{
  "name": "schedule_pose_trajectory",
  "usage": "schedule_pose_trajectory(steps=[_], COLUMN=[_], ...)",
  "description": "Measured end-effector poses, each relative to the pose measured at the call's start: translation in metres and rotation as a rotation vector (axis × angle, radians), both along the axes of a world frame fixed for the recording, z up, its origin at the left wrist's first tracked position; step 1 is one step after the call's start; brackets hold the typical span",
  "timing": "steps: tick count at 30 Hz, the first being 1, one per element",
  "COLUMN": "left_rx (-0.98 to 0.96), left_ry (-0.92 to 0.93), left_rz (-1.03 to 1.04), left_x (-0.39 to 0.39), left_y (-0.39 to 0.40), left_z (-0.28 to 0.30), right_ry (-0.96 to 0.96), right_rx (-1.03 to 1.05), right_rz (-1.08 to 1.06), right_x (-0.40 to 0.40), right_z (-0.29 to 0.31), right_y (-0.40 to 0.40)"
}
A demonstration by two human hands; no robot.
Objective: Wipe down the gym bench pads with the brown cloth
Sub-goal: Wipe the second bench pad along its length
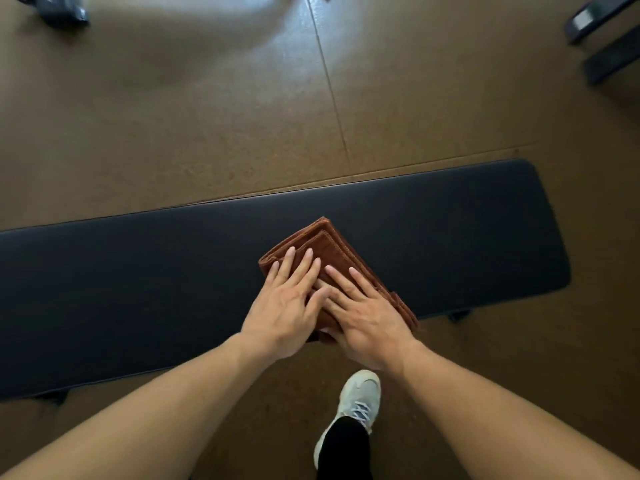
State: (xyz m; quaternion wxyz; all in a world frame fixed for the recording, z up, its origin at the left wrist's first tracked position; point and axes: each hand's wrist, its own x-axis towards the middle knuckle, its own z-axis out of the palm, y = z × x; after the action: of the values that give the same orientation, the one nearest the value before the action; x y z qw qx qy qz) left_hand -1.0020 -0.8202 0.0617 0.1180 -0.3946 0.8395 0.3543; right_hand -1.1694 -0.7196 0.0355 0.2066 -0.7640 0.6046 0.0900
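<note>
A long black bench pad [450,237] runs across the view from left to right. A folded brown cloth [329,247] lies on its near middle, one corner pointing away from me. My left hand [287,303] rests flat on the cloth's left part with fingers spread. My right hand [363,313] presses flat on the cloth's right part, its fingers overlapping the left hand's. The cloth's near edge hangs a little over the pad's front edge, and my hands hide most of it.
Brown speckled floor [207,116] surrounds the bench, with a seam line running away from it. My foot in a white shoe [360,396] stands just in front of the pad. Dark equipment parts sit at the top right [602,46] and top left [62,12].
</note>
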Motion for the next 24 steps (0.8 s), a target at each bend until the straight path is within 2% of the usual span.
schedule_pose_trajectory(steps=[6, 10, 13, 18, 24], left_rx=[0.077, -0.002, -0.044, -0.158, -0.254], left_ry=[0.014, -0.05, -0.065, -0.174, -0.293], left_rz=[-0.261, -0.274, -0.198, -0.161, -0.053], left_x=[-0.139, -0.16, -0.128, -0.046, 0.085], left_y=[0.019, 0.038, 0.046, 0.053, 0.038], left_z=[-0.005, -0.004, 0.005, 0.007, -0.001], right_ry=[0.108, 0.078, 0.014, -0.051, -0.152], right_rx=[0.033, 0.052, 0.059, 0.071, 0.073], right_rz=[-0.227, -0.353, -0.348, -0.206, -0.096], right_x=[-0.13, -0.133, -0.107, -0.043, 0.072], right_z=[0.01, 0.012, 0.013, 0.014, 0.011], right_y=[0.057, 0.068, 0.067, 0.055, 0.013])
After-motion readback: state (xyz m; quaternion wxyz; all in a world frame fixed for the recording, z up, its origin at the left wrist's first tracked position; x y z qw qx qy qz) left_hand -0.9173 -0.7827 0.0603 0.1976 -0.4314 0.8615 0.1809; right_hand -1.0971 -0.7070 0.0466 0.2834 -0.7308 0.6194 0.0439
